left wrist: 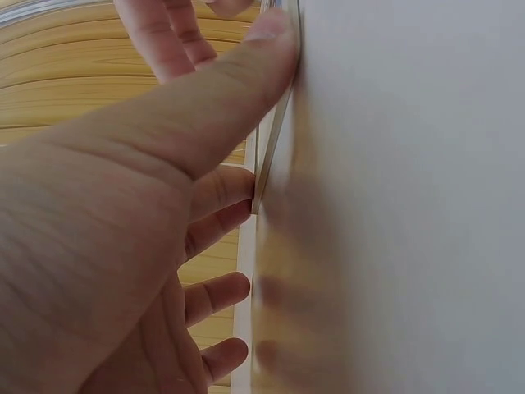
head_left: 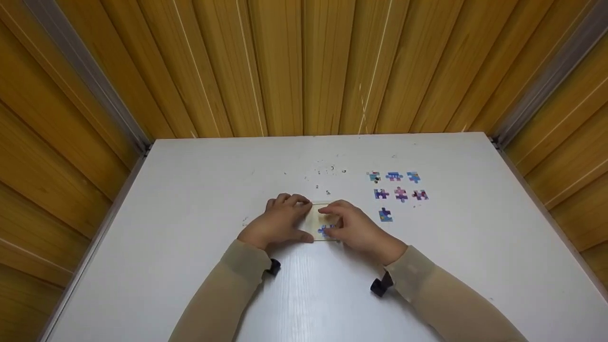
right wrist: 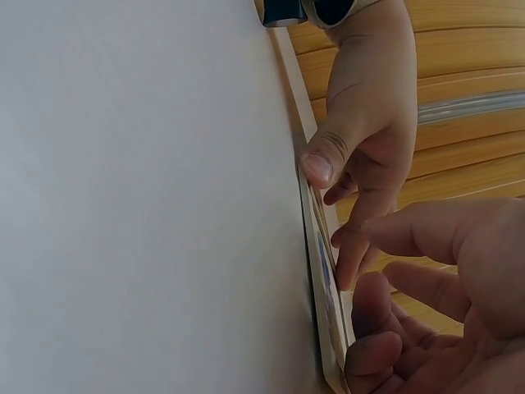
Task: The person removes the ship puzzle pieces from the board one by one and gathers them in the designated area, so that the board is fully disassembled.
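A small, pale, square jigsaw tray (head_left: 311, 221) lies on the white table. My left hand (head_left: 280, 221) holds its left side, thumb at the near edge and fingertips at the far edge. In the left wrist view, the left thumb (left wrist: 267, 37) presses against the tray's thin edge. A blue jigsaw piece (head_left: 322, 231) sits in the tray's near part, partly covered by my right hand (head_left: 361, 230). That hand hovers over the tray's right side, thumb at the piece and index finger apart from it. In the right wrist view, its fingers (right wrist: 373, 304) bend loosely beside the tray.
Several loose jigsaw pieces (head_left: 400, 194) lie in rough rows right of the tray. Small dark crumbs (head_left: 327, 169) are scattered beyond it. Wood-patterned walls (head_left: 304, 66) enclose the white table (head_left: 199, 190) at the back and sides.
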Action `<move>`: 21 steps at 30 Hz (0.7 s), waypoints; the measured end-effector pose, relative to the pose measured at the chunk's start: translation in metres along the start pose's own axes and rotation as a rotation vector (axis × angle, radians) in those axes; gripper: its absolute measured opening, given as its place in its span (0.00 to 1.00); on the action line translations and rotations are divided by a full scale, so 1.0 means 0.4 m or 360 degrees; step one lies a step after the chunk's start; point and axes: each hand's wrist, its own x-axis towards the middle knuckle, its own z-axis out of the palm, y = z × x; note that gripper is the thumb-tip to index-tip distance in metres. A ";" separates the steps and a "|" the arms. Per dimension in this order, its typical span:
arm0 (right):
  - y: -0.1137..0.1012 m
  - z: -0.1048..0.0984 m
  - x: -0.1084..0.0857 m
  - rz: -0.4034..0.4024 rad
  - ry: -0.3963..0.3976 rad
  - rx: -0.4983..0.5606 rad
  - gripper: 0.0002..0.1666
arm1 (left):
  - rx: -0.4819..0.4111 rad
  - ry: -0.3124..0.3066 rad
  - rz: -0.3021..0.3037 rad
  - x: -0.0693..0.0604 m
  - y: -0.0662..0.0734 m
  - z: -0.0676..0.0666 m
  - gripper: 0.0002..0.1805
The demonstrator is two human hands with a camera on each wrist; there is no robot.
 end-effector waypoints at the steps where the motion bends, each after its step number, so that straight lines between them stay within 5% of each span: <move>1: 0.001 0.001 0.001 -0.0001 -0.0010 -0.0004 0.32 | 0.0002 -0.0002 -0.0003 0.000 0.001 0.000 0.52; 21: 0.011 0.013 -0.003 -0.0123 -0.0085 -0.0282 0.23 | -0.0047 -0.0034 -0.0020 0.000 0.004 -0.004 0.52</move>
